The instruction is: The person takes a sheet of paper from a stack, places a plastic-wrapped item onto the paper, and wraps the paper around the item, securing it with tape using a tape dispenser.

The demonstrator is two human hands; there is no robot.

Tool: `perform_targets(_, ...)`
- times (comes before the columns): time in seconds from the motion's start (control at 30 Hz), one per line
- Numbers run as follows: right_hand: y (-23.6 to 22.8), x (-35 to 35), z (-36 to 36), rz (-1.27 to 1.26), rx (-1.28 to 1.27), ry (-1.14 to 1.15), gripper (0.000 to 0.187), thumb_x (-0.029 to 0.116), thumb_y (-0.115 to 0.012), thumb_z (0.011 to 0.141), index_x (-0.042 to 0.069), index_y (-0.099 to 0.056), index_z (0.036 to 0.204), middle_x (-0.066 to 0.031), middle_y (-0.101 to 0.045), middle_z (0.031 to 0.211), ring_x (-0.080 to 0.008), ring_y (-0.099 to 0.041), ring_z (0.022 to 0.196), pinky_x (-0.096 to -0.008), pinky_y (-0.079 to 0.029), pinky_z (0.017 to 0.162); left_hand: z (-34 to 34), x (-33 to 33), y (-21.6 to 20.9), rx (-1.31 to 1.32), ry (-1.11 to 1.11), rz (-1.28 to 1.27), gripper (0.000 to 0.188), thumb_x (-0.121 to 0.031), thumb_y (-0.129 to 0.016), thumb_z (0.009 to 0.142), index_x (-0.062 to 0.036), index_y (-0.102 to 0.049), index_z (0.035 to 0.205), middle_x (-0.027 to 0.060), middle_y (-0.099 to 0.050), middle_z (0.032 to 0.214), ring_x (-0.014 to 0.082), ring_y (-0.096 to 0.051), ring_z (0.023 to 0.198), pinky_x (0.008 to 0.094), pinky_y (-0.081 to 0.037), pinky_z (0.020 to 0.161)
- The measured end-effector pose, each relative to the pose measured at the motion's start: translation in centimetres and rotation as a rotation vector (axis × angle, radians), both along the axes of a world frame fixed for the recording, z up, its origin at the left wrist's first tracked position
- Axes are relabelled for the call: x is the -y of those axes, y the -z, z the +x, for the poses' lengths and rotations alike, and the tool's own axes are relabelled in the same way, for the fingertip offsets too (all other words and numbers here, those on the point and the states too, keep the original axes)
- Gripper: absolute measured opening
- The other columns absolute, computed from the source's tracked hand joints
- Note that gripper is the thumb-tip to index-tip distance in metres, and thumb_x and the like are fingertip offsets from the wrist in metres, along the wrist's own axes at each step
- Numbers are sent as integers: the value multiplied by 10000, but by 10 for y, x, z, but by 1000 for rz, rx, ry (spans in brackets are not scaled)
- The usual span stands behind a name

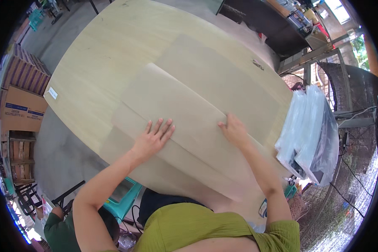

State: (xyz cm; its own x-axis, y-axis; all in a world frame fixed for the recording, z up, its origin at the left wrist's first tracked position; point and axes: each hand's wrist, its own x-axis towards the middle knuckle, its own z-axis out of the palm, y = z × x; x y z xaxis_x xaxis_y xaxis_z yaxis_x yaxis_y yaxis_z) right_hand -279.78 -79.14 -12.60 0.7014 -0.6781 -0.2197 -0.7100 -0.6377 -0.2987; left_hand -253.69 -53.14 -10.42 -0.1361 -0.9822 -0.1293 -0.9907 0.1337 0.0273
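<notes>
A large brown paper sheet [172,101] lies across the pale wooden table [109,33], with long crease or edge lines running slantwise from upper left to lower right. More brown paper [214,75] lies flat beyond its far edge. My left hand [151,140] rests palm down on the sheet, fingers spread, beside a long crease. At the sheet's far edge is my right hand [235,131], its fingers curled and the thumb close to the index finger, closed on that edge. The undersides of the right fingers are hidden.
Clear plastic-wrapped bundles [306,130] stand at the table's right edge. Cardboard boxes [23,109] are stacked at the left. A teal plastic stool [124,199] is below the near edge, close to a person in a dark green sleeve [59,229]. A dark desk [260,29] stands beyond.
</notes>
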Motion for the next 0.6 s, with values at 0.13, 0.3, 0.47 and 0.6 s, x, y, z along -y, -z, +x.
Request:
perform_targets(0.13, -3, -18, 146, 40, 101, -142, 665, 557, -549, 942, -76, -540, 1146, -256, -629, 1127, -403, -607, 1094, -468, -481, 928, -5, -1, -5, -26, -27, 20, 739, -111, -554, 880, -38, -249, 1550, 176, -225, 1624, 411, -326, 1442, 585, -338, 1116)
perform_targets(0.3, -12, -20, 231, 45, 213, -129, 778, 641, -572, 888, -68, -535, 1204, -232, -618, 1135, -346, -596, 1133, -451, -486, 948, -10, 12, -21, -64, -23, 107, 770, -67, -557, 855, -39, -236, 1555, 181, -229, 1621, 419, -309, 1448, 576, -292, 1146)
perform_targets(0.47, -13, -19, 133, 27, 178, -148, 772, 645, -601, 865, -51, -535, 1193, -218, -611, 1147, -358, -587, 1137, -467, -477, 944, -9, 1, -10, -88, -74, 113, 824, -21, -576, 837, -50, -198, 1568, 152, -198, 1636, 395, -287, 1465, 573, -267, 1163)
perform_targets(0.6, -21, -19, 5, 11, 26, 82, 727, 619, -633, 858, -30, -554, 1177, -225, -613, 1132, -364, -591, 1109, -469, -473, 935, -14, 2, -14, -80, -82, 123, 854, 35, -577, 814, -64, -197, 1572, 147, -199, 1637, 394, -285, 1465, 570, -266, 1165)
